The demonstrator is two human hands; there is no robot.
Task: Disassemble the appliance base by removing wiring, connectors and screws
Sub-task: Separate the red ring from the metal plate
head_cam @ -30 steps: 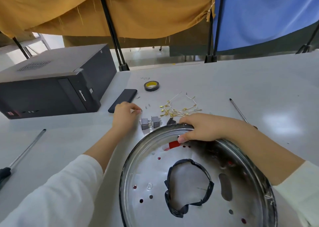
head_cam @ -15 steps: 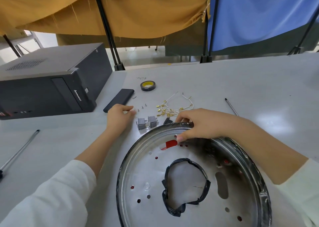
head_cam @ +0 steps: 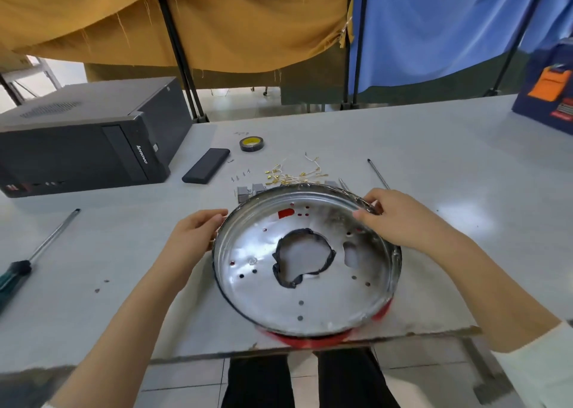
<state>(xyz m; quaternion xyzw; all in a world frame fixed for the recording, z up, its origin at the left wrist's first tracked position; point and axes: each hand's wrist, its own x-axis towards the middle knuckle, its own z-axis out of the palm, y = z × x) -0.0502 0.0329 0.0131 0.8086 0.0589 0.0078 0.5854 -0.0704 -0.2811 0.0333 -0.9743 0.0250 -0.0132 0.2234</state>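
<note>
So both hands are on the base (head_cam: 310, 308) now, one at each side of the rim. It's a round shiny metal pan with a red outer skin showing along the near edge, and it sits at the front edge of the table (head_cam: 434, 147), tipped up a bit at the back by the look of it. Left hand (head_cam: 192, 237) cups the left rim, fingers curled around the outside edge. Right hand (head_cam: 393, 218) grips the far right rim, thumb inside and fingers curled over the lip.

Inside the pan there's a big ragged centre hole lined with black tape (head_cam: 305, 257), plus a bunch of small screw holes and a slot to the right.

Just behind the pan: a pile of pulled wires (head_cam: 291, 175) with brass terminals, two grey connectors (head_cam: 251, 190) and a few loose screws (head_cam: 240, 175). Further back a tape roll (head_cam: 252, 143) and a flat black box (head_cam: 206, 165). A thin driver (head_cam: 378, 173) lies right of the wires, a bigger screwdriver (head_cam: 37, 252) is off to the left, and a black PC case (head_cam: 83, 137) sits at far left. Two more screws (head_cam: 101, 286) lie near the big screwdriver.
</note>
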